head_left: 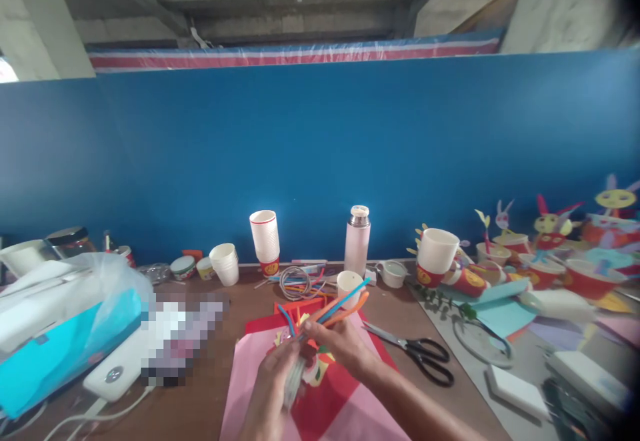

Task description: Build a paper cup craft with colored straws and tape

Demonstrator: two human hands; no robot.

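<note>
The left hand (276, 369)'s fingers are closed on a slim, pale grey-green bundle (295, 383), its material too blurred to tell. The right hand (341, 346)'s fingers clamp thin blue and orange strips (354, 293) above pink and red paper sheets (241, 387); further right lie black-handled metal scissors (413, 347).

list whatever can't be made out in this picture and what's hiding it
All in the head view:
- Lower ends of the coloured strips: hidden by the right hand.
- What the pale thing by the left hand is: blur.
- The item beside the white power bank: covered by pixel blocks.
- Print on the red cup band at centre: too small.
</note>
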